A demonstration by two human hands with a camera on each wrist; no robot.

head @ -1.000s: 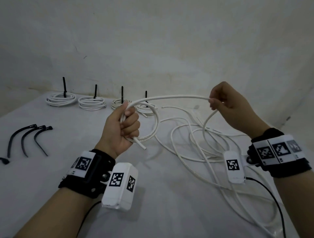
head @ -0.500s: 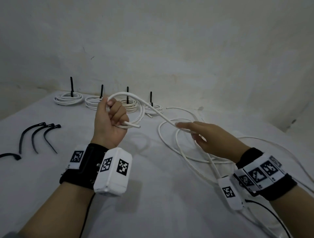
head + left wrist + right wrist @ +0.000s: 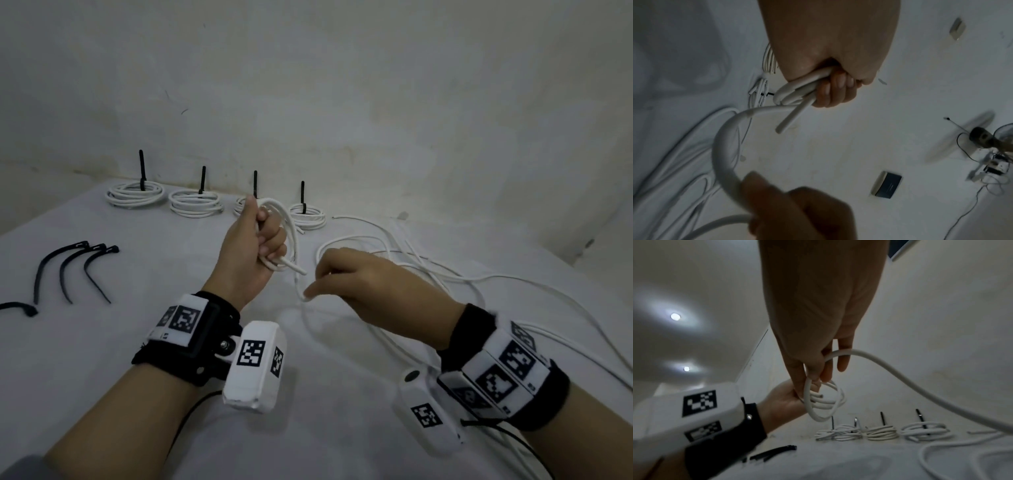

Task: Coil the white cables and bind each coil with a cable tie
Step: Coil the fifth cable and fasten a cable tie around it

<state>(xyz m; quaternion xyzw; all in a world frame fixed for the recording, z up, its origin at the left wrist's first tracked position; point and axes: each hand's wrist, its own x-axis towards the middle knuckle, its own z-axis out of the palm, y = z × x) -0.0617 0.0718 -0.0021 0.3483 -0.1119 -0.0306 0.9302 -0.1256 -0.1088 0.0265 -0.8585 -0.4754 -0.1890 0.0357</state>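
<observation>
Coiling white cable [image 3: 286, 236] above the table [image 3: 102, 342]: left hand [image 3: 250, 253] fisted round the loops, right hand [image 3: 363, 287] pinching the running length; judged best to match loop size, avoid twist.

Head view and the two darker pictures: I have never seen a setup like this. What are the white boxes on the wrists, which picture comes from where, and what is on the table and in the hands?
No machine here: a person works with bare hands. The white boxes strapped to the wrists are small cameras. The wide picture comes from a camera on the head; the two darker ones look along each hand from the wrists.

The left hand grips a small coil of white cable, one cut end sticking out. The right hand pinches the same cable just below, feeding the next loop.

On the white table lie four finished coils at the back, each bound with a black tie, spare black ties on the left, and loose cable on the right.
</observation>
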